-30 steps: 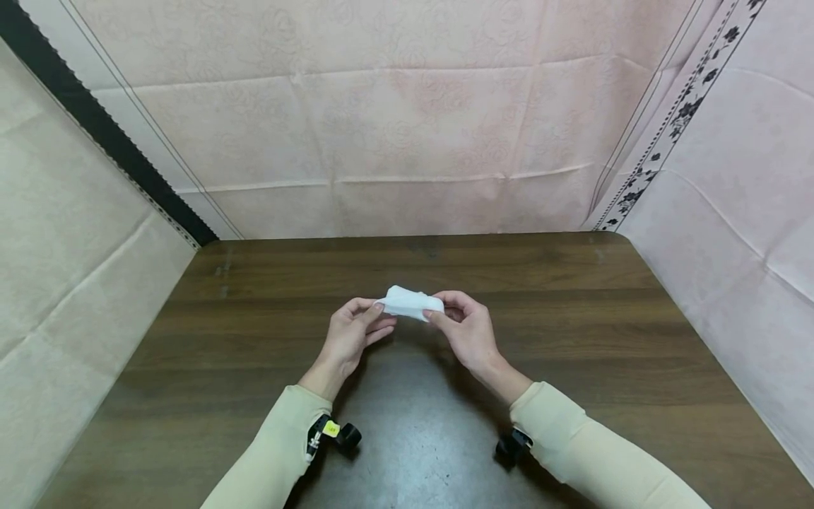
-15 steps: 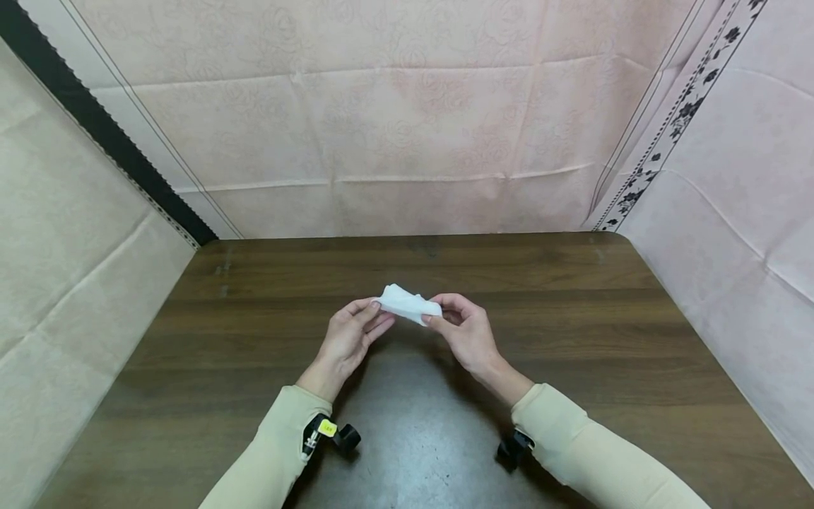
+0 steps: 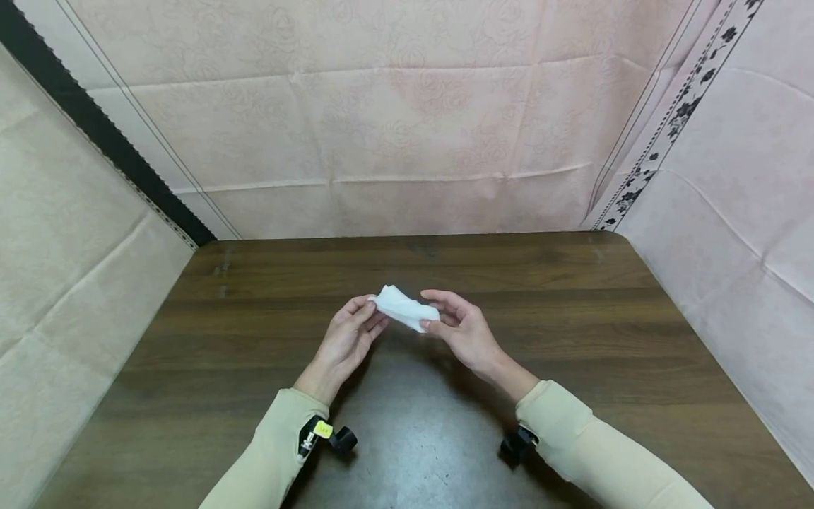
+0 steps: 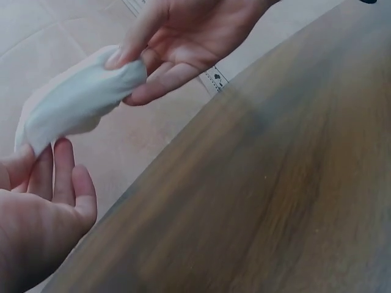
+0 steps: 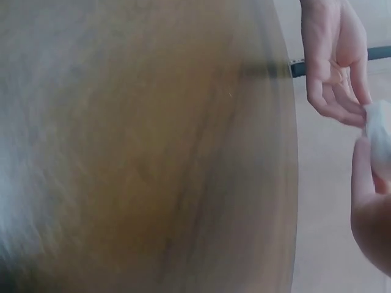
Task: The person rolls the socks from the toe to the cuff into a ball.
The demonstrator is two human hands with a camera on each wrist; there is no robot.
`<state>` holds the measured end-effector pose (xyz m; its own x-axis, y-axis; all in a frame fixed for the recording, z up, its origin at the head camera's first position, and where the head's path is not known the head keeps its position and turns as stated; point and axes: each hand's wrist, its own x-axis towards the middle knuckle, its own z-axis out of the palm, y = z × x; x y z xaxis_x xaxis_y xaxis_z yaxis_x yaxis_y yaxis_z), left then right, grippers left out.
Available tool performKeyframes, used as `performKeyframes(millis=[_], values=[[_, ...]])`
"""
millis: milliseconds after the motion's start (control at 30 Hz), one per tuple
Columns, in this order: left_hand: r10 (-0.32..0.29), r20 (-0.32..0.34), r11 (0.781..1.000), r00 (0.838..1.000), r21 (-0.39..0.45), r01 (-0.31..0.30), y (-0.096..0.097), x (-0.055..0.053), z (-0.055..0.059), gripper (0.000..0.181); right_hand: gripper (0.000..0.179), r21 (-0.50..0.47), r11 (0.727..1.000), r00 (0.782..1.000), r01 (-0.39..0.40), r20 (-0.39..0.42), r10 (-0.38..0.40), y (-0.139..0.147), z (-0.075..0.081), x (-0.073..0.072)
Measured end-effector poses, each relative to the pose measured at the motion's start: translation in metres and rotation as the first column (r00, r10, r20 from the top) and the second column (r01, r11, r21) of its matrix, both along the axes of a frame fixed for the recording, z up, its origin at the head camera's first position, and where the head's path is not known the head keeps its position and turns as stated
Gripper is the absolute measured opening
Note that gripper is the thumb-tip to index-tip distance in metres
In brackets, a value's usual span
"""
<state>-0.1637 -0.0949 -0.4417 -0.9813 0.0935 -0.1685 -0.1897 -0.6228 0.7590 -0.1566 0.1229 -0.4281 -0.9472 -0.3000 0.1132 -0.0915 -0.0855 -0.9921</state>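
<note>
A small, soft white folded cloth (image 3: 405, 308) is stretched between both hands above the table. My left hand (image 3: 343, 341) pinches its left end between thumb and fingertips. At the other end, my right hand (image 3: 469, 336) holds the lower corner with the thumb, its index finger raised off the cloth in the head view. The left wrist view shows the cloth (image 4: 79, 101) bunched into a rounded roll, the right thumb pressing on top and fingers beneath. Only one edge of the cloth (image 5: 380, 137) enters the right wrist view.
A brown wood-grain table (image 3: 572, 318) spreads under the hands. Pale patterned cloth sheets (image 3: 407, 127) hang behind it and at both sides. A dark wrist camera (image 3: 343, 440) sits on the left sleeve, another camera (image 3: 516, 447) on the right.
The cloth has shifted slightly left and tilted, its right end lower. My right index finger has lifted away from the cloth's upper edge. My left hand has moved a little left.
</note>
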Motion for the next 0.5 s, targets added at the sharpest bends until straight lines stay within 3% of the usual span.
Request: performKeyframes(millis=[167, 300, 500], values=[[-0.059, -0.053, 0.998, 0.997, -0.002, 0.059, -0.003, 0.000, -0.001, 0.028, 0.040, 0.099, 0.987, 0.991, -0.128, -0.017, 0.131, 0.007, 0.001, -0.002], [-0.117, -0.085, 0.993, 0.990, -0.027, 0.115, -0.007, -0.001, -0.003, 0.033, 0.036, 0.183, 0.966, 0.980, -0.182, -0.041, 0.192, 0.011, 0.002, -0.003], [-0.209, -0.131, 0.970, 0.969, -0.156, 0.189, -0.015, 0.002, -0.003, 0.036, 0.034, 0.223, 0.942, 0.957, -0.251, -0.087, 0.276, 0.017, 0.001, -0.005]])
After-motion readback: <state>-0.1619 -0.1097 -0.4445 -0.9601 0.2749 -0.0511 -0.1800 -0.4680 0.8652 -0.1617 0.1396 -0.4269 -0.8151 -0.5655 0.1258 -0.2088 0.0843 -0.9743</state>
